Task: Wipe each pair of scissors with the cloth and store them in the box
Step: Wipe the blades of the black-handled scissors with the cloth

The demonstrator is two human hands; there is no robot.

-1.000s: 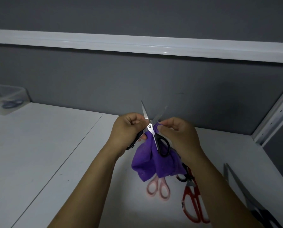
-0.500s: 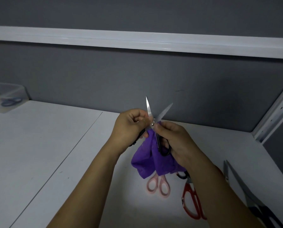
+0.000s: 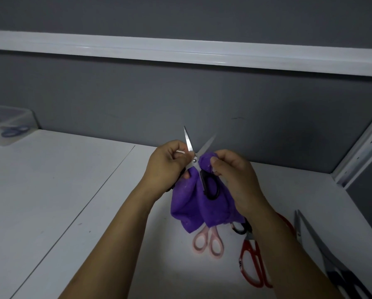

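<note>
Black-handled scissors (image 3: 203, 175) are up off the table (image 3: 51, 190) between your two hands, at the middle of your view, blades spread in a V with the tips pointing up toward the grey wall panel (image 3: 202, 100). Your left hand (image 3: 165, 167) is curled tight round the left handle, knuckles toward you, thumb side against the pivot. Your right hand (image 3: 234, 175) pinches a bunched fold of the purple cloth (image 3: 193, 208) against the right blade just above the pivot; that blade looks blurred. The free handle loop hangs in front of the cloth, which drapes down below both hands. On the table, partly under the cloth's hem, lie the pink scissors (image 3: 208, 233); just beside them and partly under your right forearm lie the red scissors (image 3: 246, 247), and a larger dark-handled pair (image 3: 342, 279) lies near the right edge. The clear box (image 3: 18, 117) sits well apart at the far left against the wall, with blue-handled scissors (image 3: 13, 131) inside. Between you and the box the white tabletop is crossed by one seam (image 3: 94, 195). A white rail (image 3: 180, 51) runs overhead, and a white bracket (image 3: 362, 147) closes the right side.
</note>
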